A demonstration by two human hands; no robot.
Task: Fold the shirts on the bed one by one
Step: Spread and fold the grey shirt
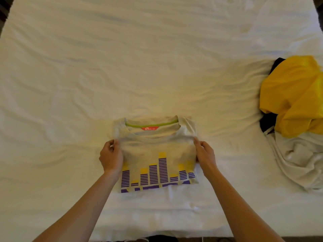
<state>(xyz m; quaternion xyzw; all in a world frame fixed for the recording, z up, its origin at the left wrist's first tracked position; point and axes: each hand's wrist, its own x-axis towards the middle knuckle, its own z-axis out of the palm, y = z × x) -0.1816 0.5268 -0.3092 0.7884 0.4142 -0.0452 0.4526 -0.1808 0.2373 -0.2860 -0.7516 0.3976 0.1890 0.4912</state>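
Head view: both hands, left hand (111, 157) and right hand (204, 154), are pinching the folded graphic T-shirt (157, 154) by its side edges (fingers curled) on the bed (122, 67).

- The light is warm and soft, and it gives the white bed sheet (122, 67) a yellow tone in the middle.
- The sheet's near part and right side look whiter and cooler.
- Shadows are weak, only in the wrinkles.
- The wide lens bends the bed's edges, and the corners are dark.
- The picture is slightly soft.
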